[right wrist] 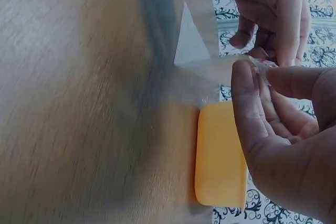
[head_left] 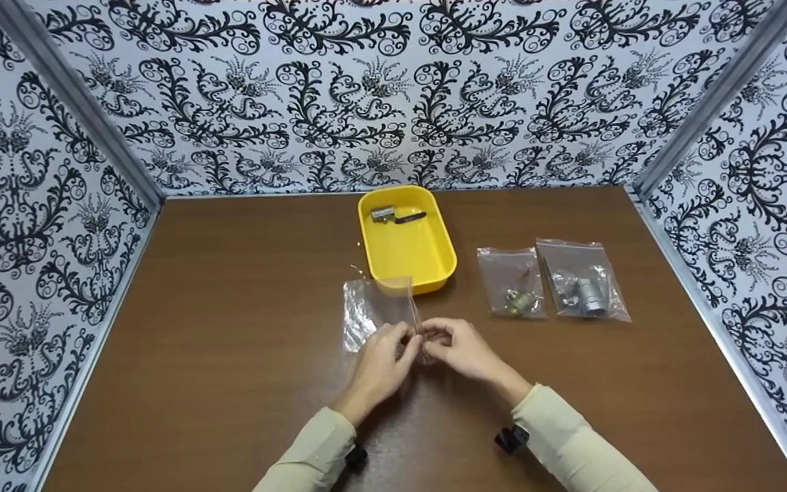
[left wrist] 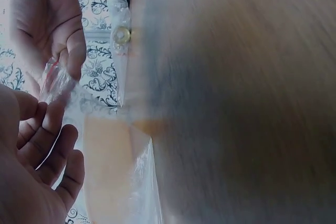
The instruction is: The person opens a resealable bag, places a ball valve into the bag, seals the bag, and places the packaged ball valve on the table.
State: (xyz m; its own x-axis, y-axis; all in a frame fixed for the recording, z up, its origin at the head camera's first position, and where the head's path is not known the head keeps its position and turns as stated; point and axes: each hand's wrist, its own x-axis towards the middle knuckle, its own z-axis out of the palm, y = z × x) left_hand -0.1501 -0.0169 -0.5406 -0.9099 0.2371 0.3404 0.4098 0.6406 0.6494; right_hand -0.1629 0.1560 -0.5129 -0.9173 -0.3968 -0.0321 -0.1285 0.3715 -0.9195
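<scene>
Between both hands is a clear plastic zip bag point(head_left: 376, 304), its red-lined zip edge running toward the fingers. My left hand point(head_left: 383, 359) pinches that edge between thumb and forefinger. Close beside it, my right hand point(head_left: 465, 352) pinches the same edge with thumb and fingertips. In the left wrist view the bunched bag edge point(left wrist: 60, 85) shows between the two hands. The right wrist view has the bag's corner point(right wrist: 191, 40) spreading out over the table. I see no part inside the bag.
A yellow tray point(head_left: 407, 256) behind the hands holds a metal ball valve point(head_left: 383, 214) with a dark lever. At right lie two zip bags: one with a brass fitting point(head_left: 518, 302), one with a larger grey metal fitting point(head_left: 590, 297). Patterned walls enclose the wooden table point(head_left: 229, 307).
</scene>
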